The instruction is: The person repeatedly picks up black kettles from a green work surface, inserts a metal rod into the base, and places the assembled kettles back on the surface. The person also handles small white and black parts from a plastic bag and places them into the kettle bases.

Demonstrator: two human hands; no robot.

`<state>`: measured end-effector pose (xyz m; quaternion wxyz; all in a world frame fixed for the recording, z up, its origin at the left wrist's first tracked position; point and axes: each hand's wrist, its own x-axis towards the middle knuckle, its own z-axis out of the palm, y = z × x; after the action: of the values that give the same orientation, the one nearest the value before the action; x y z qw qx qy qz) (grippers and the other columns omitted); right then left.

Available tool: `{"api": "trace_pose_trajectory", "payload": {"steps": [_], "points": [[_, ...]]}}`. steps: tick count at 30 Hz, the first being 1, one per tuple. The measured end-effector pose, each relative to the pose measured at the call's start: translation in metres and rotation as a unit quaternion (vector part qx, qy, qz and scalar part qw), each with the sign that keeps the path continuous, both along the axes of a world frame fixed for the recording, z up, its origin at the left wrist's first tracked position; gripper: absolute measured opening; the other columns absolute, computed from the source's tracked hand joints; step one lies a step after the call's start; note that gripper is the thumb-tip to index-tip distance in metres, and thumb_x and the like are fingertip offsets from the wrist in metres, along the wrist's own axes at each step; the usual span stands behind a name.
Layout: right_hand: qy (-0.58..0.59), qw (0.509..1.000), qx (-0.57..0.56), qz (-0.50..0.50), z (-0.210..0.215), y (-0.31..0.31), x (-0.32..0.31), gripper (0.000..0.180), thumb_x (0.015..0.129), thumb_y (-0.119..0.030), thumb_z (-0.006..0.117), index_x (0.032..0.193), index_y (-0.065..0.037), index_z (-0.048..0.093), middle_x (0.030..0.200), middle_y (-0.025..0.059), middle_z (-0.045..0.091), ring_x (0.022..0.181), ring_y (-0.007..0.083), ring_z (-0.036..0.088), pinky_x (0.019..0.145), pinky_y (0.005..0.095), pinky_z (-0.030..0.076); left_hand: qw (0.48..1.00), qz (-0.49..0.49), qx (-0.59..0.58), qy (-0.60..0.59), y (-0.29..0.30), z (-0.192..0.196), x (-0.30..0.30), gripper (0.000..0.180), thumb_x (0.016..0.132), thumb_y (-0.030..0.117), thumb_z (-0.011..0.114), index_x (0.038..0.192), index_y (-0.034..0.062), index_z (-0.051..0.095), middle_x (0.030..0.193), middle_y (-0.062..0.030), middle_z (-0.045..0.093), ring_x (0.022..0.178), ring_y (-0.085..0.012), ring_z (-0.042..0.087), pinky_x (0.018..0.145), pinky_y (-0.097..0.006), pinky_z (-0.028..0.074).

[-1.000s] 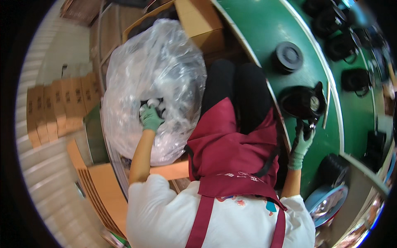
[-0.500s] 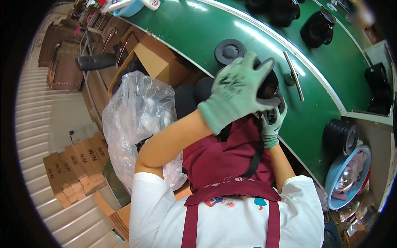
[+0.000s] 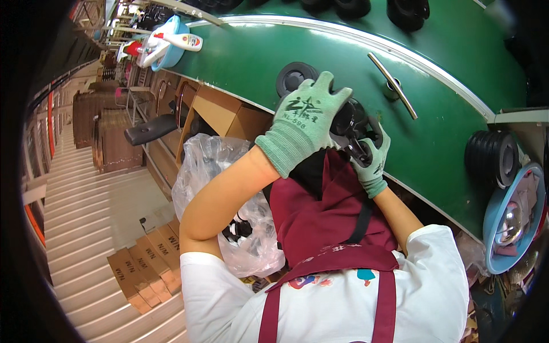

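Both my hands wear green gloves with dark palms. Between them is a glossy black rounded part with a curved, handle-like piece at its lower side, held at the bench's near edge. My left hand grips its left side from above, the fingers curled round it. On the right side, my right hand closes on it around the handle-like piece. My gloves hide much of the part, so its exact kind does not show. Just beyond my left hand a round black ribbed disc lies on the green bench.
A metal T-bar stands on the bench. At right are stacked black discs and a blue basin. Black pots sit at the back. Left of me are a plastic bag, an open carton and bottles.
The view has swung, shifting the bench and bag in the picture. The black part has tilted, showing its handle-like piece; my left thumb and forefinger, spread before, are now closer round it.
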<state>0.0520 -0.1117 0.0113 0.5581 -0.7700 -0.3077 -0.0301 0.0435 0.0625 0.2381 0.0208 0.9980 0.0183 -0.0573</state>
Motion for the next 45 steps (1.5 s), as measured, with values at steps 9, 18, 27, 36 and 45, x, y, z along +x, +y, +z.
{"api": "trace_pose_trajectory", "payload": {"steps": [9, 18, 27, 36, 45], "points": [[0.004, 1.0, -0.002, 0.006, 0.002, 0.001, 0.005, 0.026, 0.062, -0.019, 0.084, 0.081, -0.012, 0.068, 0.154, 0.0177, 0.048, 0.12, 0.038, 0.052, 0.099, 0.0481, 0.043, 0.979, 0.202, -0.036, -0.01, -0.019, -0.011, 0.001, 0.081, 0.071, 0.062, 0.085, 0.124, 0.0053, 0.063, 0.119, -0.0221, 0.058, 0.096, -0.0385, 0.069, 0.076, -0.046, 0.059], [0.015, 1.0, 0.013, -0.006, 0.003, 0.004, 0.0, 0.025, 0.062, -0.018, 0.083, 0.083, -0.013, 0.071, 0.153, 0.016, 0.049, 0.12, 0.0374, 0.051, 0.1, 0.0469, 0.043, 0.99, 0.142, 0.005, -0.017, -0.022, -0.015, 0.001, 0.08, 0.073, 0.055, 0.086, 0.132, 0.0078, 0.059, 0.124, -0.023, 0.057, 0.099, -0.0406, 0.068, 0.081, -0.046, 0.059], [-0.016, 1.0, 0.001, -0.014, -0.008, 0.002, 0.002, 0.031, 0.06, -0.019, 0.084, 0.087, -0.012, 0.069, 0.153, 0.0211, 0.048, 0.122, 0.042, 0.05, 0.102, 0.0495, 0.042, 0.994, 0.064, -0.03, 0.088, -0.014, 0.016, 0.002, 0.08, 0.081, 0.045, 0.082, 0.146, 0.0094, 0.053, 0.132, -0.0215, 0.059, 0.116, -0.0392, 0.061, 0.1, -0.046, 0.049], [0.004, 0.996, -0.065, 0.064, 0.006, -0.004, 0.007, 0.03, 0.065, -0.017, 0.081, 0.092, -0.011, 0.068, 0.155, 0.0195, 0.048, 0.127, 0.0426, 0.051, 0.105, 0.0501, 0.044, 0.975, 0.105, 0.133, 0.147, -0.033, 0.008, -0.003, 0.08, 0.072, 0.054, 0.085, 0.131, 0.0081, 0.055, 0.124, -0.0154, 0.056, 0.113, -0.0336, 0.06, 0.092, -0.045, 0.053], [0.127, 0.967, -0.036, 0.22, 0.016, -0.017, 0.059, 0.021, 0.076, -0.009, 0.075, 0.097, -0.007, 0.072, 0.149, 0.0121, 0.058, 0.125, 0.0361, 0.059, 0.105, 0.0429, 0.048, 0.964, -0.256, 0.075, 0.008, 0.003, 0.001, -0.023, 0.059, 0.085, 0.027, 0.069, 0.142, 0.0183, 0.056, 0.133, -0.0055, 0.052, 0.126, -0.0307, 0.049, 0.101, -0.044, 0.047]]}}
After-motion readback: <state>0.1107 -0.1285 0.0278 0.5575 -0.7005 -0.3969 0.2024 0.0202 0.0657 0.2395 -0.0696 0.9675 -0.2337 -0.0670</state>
